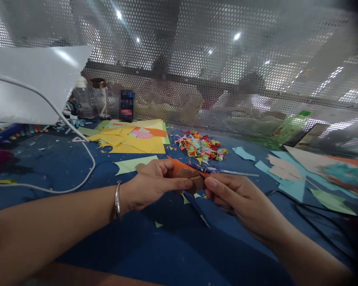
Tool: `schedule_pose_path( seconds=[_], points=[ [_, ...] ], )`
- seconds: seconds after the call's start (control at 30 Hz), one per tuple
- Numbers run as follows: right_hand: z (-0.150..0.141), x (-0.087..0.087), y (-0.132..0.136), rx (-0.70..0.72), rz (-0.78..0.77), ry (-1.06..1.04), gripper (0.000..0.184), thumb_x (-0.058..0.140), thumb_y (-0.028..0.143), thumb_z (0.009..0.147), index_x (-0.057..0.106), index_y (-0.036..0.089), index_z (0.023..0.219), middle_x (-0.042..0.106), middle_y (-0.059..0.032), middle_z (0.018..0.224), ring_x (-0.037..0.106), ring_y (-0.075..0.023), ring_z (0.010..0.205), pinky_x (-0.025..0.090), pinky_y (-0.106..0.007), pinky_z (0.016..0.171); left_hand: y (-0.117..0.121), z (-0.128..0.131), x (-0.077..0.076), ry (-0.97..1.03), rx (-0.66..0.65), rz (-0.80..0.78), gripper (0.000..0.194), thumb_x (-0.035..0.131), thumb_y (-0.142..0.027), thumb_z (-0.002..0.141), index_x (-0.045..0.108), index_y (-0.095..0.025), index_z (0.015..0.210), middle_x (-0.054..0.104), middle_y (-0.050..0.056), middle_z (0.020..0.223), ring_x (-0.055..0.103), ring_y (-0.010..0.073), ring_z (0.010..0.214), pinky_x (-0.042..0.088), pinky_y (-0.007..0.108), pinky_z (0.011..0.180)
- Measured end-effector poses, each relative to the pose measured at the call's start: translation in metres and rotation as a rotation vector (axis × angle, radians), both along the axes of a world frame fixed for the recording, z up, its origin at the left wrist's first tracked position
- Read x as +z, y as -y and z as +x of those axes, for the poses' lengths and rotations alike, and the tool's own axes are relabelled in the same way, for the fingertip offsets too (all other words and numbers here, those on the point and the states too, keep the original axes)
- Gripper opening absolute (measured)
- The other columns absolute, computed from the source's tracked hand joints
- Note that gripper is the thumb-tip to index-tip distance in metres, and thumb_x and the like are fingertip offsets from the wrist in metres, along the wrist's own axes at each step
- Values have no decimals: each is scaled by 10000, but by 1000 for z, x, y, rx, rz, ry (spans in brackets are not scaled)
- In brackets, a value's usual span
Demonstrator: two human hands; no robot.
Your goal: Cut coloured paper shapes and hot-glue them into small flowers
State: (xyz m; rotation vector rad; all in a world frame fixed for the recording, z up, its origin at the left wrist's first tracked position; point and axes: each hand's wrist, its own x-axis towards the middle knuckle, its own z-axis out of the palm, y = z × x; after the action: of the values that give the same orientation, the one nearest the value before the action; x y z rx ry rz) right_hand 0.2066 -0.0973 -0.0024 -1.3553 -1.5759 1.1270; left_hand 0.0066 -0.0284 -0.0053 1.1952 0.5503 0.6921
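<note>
A brown piece with a rounded edge [193,182], looking like layered paper or card, is pinched between the thumb and fingers of my left hand [155,180]. My right hand [234,194] is closed, its thumb and fingertips at the right edge of that piece; what lies between them is hidden. An orange sheet of paper [176,165] shows behind the brown piece, partly covered by my left fingers. Beneath the hands a dark blue pen [198,208] lies on the blue tabletop [131,242]. Just beyond them is a patterned purple item [201,168], partly hidden.
Yellow paper sheets [146,146] lie beyond my left hand. A heap of small coloured scraps [201,147] sits at centre back. Blue and beige cut paper [298,186] spreads right, near black cables [316,218]. A white cable [89,174] loops at left. A perforated screen [185,39] stands behind.
</note>
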Motion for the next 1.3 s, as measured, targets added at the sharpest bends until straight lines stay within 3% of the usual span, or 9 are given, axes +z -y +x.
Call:
schedule_pose_path(
  seconds=[0.47, 0.77, 1.3],
  points=[
    [2, 3, 0, 21, -25, 36, 530, 542, 677, 882, 558, 185, 684, 293, 78, 527, 216, -73, 453, 149, -239, 410, -2, -2, 1, -44, -19, 14, 209, 845, -194, 689, 732, -140, 855, 740, 11, 805, 638, 103, 738, 480, 234, 750],
    [5, 4, -1, 47, 44, 133, 502, 518, 617, 931, 565, 179, 689, 324, 61, 561, 247, -79, 486, 175, -236, 425, -4, -3, 2, -71, -38, 76, 150, 826, -189, 708, 754, -146, 832, 719, -5, 770, 595, 80, 689, 440, 208, 686],
    [5, 6, -2, 59, 62, 179, 508, 528, 620, 923, 574, 175, 682, 375, 45, 576, 291, -82, 502, 199, -243, 444, -5, -3, 2, -67, -68, 3, 189, 851, -178, 678, 758, -134, 836, 746, 15, 768, 643, 97, 694, 473, 216, 718]
  ],
)
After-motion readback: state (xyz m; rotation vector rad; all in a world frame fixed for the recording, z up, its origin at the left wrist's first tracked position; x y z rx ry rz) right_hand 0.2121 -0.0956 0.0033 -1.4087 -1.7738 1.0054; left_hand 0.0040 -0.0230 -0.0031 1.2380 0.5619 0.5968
